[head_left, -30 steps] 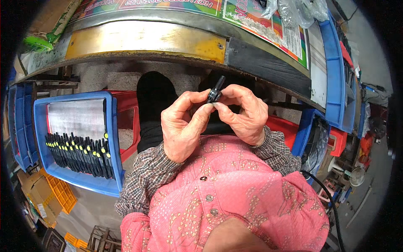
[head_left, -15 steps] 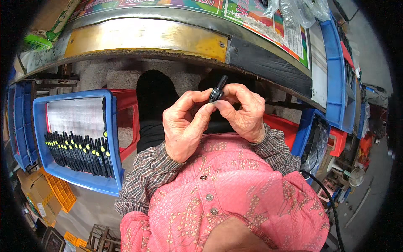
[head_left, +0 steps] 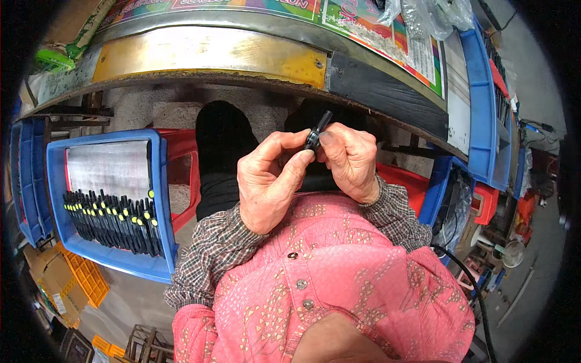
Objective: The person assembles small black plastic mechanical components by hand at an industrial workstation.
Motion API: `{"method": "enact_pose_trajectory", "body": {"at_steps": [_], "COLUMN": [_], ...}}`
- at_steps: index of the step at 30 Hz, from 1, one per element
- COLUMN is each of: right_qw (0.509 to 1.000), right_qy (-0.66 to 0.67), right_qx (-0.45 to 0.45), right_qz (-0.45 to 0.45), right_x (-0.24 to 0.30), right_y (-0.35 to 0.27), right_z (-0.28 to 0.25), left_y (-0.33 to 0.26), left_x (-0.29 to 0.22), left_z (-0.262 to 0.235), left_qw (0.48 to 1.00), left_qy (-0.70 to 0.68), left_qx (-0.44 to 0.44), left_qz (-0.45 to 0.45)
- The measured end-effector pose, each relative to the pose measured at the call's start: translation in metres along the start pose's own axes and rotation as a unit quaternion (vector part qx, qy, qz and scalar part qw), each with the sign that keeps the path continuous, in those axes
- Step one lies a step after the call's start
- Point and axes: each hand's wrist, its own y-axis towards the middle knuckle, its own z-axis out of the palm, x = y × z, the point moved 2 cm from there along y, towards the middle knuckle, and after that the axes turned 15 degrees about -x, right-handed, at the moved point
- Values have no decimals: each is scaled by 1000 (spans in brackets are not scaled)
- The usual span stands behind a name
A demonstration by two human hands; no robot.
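One black part (head_left: 321, 126) was, in the head view, just off the tabletop's (head_left: 212, 57) near edge, pinched by the left hand (head_left: 266, 181) and right hand (head_left: 351, 158). A blue bin (head_left: 162, 181) of black pieces (head_left: 115, 227) stood near the tabletop's left end.

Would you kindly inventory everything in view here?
small part: one, black, between both hands
near tray: one, blue, left
slim pieces: many, black with yellow, near tray
sheet: one, pale, near tray
other trays: several, blue, both sides
plastic frames: several, red, both sides
workbench: one, metallic and black, ahead
posters: several, multicoloured, on workbench
bags: uncountable, clear, on workbench
crate: one, orange, lower left
carton: one, brown, lower left
cable: one, black, lower right
shirt: one, pink, lower centre
left hand, right hand: one each, bare, touching small part
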Motion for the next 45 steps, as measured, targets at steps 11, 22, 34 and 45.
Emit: {"method": "enact_pose_trajectory", "body": {"at_steps": [11,22,34,45], "right_qw": [997,964,972,986], "right_qy": [-49,114,142,112], "right_qx": [-65,47,68,9], "right_qz": [13,237,174,121], "right_x": [-4,-8,13,2], "right_y": [-6,2,-7,-8], "right_z": [0,-7,3,0], "left_y": [-2,-2,-7,-8], "left_x": [-3,-1,-7,-9], "left_z": [2,-1,-1,-3], "left_qw": [1000,1000,1000,1000], "left_qy": [10,11,16,15], "left_qx": [-17,-1,-4,-19], "left_qz": [2,12,27,9]}}
